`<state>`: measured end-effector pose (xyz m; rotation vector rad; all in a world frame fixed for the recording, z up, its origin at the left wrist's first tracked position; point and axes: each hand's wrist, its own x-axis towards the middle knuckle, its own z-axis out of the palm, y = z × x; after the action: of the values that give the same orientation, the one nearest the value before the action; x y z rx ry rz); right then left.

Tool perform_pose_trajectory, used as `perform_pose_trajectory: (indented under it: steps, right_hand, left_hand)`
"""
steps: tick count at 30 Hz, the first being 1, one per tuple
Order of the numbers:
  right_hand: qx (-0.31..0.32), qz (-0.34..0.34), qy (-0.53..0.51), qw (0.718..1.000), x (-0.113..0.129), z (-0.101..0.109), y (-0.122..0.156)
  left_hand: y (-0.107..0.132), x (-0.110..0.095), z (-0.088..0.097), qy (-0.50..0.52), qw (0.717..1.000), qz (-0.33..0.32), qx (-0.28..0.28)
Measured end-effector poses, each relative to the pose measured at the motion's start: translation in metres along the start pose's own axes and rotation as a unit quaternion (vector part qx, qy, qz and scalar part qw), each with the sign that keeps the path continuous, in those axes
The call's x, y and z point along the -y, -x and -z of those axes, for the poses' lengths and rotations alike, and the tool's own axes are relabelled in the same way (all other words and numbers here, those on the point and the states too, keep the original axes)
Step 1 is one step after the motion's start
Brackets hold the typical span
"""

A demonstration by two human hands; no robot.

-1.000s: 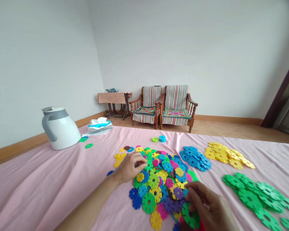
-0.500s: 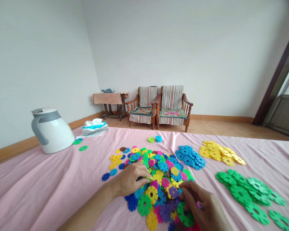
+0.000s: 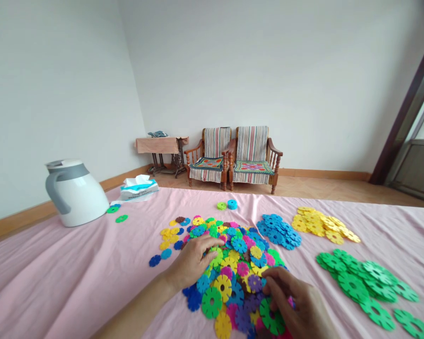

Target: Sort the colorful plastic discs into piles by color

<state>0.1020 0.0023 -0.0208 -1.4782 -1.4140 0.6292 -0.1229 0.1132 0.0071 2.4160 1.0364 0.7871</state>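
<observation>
A mixed heap of plastic snowflake discs (image 3: 222, 287) in many colours lies in front of me. Over its left side is my left hand (image 3: 195, 259), thumb and fingers apart. A lime-green disc (image 3: 216, 256) rests flat right by those fingertips. My right hand (image 3: 298, 296) stays low at the heap's right edge, its fingers curled and thumb close to the index finger. A bit of blue shows at these fingertips; whether it is gripped is unclear. Beside the right thumb lies a large green disc (image 3: 271, 316), partly covered by the hand.
Sorted piles of blue discs (image 3: 279, 230), yellow discs (image 3: 321, 224) and green discs (image 3: 367, 278) lie to the right. Small lime and blue stacks (image 3: 232, 204) sit behind the heap. At left stand a white jug (image 3: 81, 197) and a tissue box (image 3: 138, 189) on the pink cloth (image 3: 92, 263).
My left hand has opened and shifted slightly away. The lime-green disc, earlier tilted edge-on in its pinch, now lies flat on the heap. My right hand has hardly moved.
</observation>
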Motion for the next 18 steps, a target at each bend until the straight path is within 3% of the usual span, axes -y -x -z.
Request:
perform_pose_trajectory:
  steps: [3,10,18]
  right_hand:
    - [0.009,-0.005,-0.008,1.000,-0.004,-0.002,0.000]
    - [-0.007,0.004,-0.016,1.000,-0.002,-0.002,0.000]
    - [-0.055,0.018,-0.011,0.998,-0.005,0.002,-0.004]
  left_hand:
    - [0.001,0.000,0.004,-0.018,1.000,-0.016,0.002]
    - [0.003,0.000,0.016,-0.071,0.992,-0.007,0.101]
    - [0.004,0.001,0.010,-0.068,0.992,0.045,0.093]
